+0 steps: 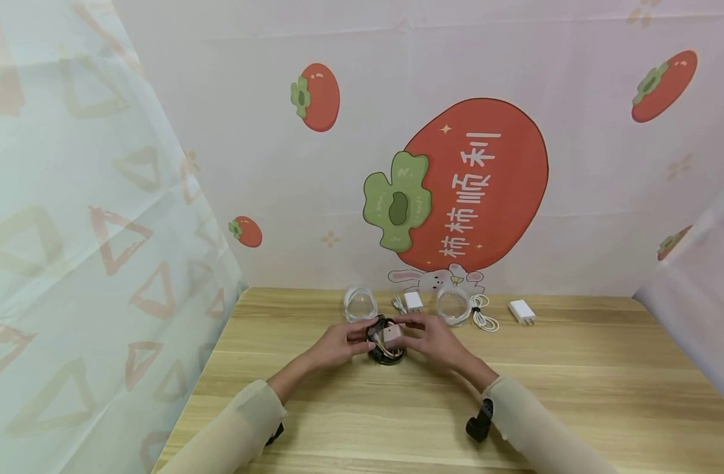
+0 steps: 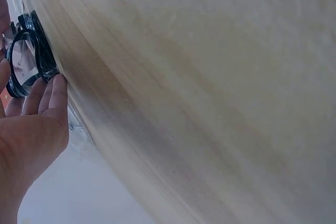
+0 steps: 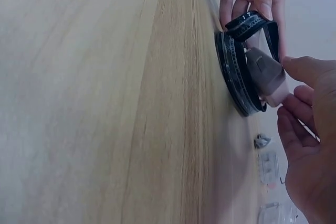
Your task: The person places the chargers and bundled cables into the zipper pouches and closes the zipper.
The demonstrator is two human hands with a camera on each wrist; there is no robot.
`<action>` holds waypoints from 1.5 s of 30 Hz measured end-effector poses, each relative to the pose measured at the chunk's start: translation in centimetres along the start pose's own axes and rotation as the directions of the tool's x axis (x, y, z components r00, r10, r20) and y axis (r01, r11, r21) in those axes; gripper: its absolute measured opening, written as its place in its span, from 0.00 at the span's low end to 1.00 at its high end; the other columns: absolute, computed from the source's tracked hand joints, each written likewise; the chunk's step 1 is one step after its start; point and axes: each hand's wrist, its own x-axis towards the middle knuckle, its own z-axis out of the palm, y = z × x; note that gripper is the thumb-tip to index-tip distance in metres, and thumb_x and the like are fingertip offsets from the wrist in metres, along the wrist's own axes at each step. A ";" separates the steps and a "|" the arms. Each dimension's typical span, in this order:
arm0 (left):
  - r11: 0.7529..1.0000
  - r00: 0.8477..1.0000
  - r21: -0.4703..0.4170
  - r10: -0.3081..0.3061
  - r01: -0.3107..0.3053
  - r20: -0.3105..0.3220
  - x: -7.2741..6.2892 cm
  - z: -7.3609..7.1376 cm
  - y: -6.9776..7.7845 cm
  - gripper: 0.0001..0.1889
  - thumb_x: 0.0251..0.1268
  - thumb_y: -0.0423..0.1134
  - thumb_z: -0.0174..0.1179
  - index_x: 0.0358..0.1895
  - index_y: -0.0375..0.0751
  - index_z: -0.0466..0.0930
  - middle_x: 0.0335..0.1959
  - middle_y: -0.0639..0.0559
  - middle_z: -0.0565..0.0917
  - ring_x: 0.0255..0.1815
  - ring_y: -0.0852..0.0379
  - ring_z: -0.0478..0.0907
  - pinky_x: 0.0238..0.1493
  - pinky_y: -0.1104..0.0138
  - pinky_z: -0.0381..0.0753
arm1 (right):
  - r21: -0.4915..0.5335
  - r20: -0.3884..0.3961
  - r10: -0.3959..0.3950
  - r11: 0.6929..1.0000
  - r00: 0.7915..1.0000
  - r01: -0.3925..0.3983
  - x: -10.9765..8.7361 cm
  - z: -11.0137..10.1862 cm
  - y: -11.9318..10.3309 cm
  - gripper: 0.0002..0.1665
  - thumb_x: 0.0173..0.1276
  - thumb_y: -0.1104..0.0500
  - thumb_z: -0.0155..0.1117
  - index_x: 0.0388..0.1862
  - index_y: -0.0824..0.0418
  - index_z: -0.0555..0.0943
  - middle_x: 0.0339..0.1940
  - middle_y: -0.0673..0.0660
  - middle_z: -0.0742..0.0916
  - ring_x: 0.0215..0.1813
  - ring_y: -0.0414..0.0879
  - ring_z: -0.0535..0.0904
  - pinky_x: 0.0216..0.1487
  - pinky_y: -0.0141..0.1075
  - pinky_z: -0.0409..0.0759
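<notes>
A coil of flat black strip [image 1: 388, 359], shiny with a dotted pattern along it, is near the middle of the wooden table. Inside the coil is a small pale pink block [image 1: 392, 334], which looks grey-brown on one face in the right wrist view. From the left, my left hand [image 1: 333, 343] pinches a loop of the black strip [image 3: 247, 26] between thumb and fingers. My right hand [image 1: 437, 340] comes from the other side and holds the end of the block [image 3: 266, 74] between thumb and fingertips. In the left wrist view the coil [image 2: 32, 51] partly hides the block.
Behind the hands lie two clear coiled tubes or strips [image 1: 360, 305] [image 1: 453, 306], a white charger plug [image 1: 413, 301], a tied white cable [image 1: 485, 313] and another white plug [image 1: 522, 311]. A printed cloth backdrop [image 1: 314, 263] rises at the table's [image 1: 575, 388] back edge.
</notes>
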 end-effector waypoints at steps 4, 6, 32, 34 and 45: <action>1.000 1.000 0.009 0.012 -0.012 -0.001 0.0 0.0 0.1 0.30 0.76 0.36 0.66 0.78 0.38 0.71 0.70 0.34 0.79 0.67 0.41 0.82 0.65 0.61 0.82 | 0.028 0.007 -0.025 0.999 1.000 0.025 0.0 -0.2 0.5 0.25 0.67 0.58 0.79 0.62 0.64 0.86 0.59 0.58 0.90 0.61 0.56 0.87 0.63 0.44 0.85; 1.000 1.000 0.015 0.016 -0.016 -0.004 0.0 0.0 0.2 0.30 0.76 0.36 0.66 0.77 0.37 0.71 0.70 0.33 0.79 0.67 0.41 0.82 0.65 0.61 0.82 | 0.035 0.006 -0.028 0.999 1.000 0.028 0.0 -0.2 0.6 0.24 0.67 0.60 0.79 0.61 0.64 0.87 0.57 0.58 0.90 0.59 0.56 0.88 0.61 0.42 0.86; 0.999 0.999 -0.047 -0.011 0.010 -0.031 0.0 0.2 0.5 0.31 0.76 0.39 0.67 0.78 0.45 0.72 0.75 0.37 0.74 0.70 0.38 0.79 0.67 0.54 0.80 | -0.045 0.036 -0.061 0.997 0.997 0.063 0.6 0.0 1.6 0.22 0.68 0.56 0.78 0.59 0.62 0.89 0.54 0.57 0.92 0.51 0.51 0.89 0.54 0.44 0.89; 0.998 0.999 -0.058 -0.020 0.019 -0.028 -0.1 0.2 0.6 0.31 0.76 0.39 0.67 0.79 0.45 0.72 0.75 0.36 0.75 0.70 0.38 0.79 0.67 0.54 0.80 | -0.064 0.037 -0.068 0.995 0.997 0.070 0.7 0.1 1.6 0.22 0.68 0.56 0.78 0.59 0.62 0.89 0.53 0.56 0.92 0.49 0.49 0.89 0.52 0.41 0.89; 1.000 1.000 0.005 -0.006 0.006 -0.025 0.4 0.4 1.1 0.31 0.76 0.40 0.66 0.79 0.42 0.71 0.77 0.42 0.73 0.69 0.39 0.80 0.65 0.55 0.82 | -0.113 0.023 -0.060 0.992 0.998 0.062 0.8 0.4 1.8 0.21 0.67 0.56 0.79 0.57 0.60 0.90 0.46 0.52 0.93 0.41 0.41 0.86 0.43 0.33 0.87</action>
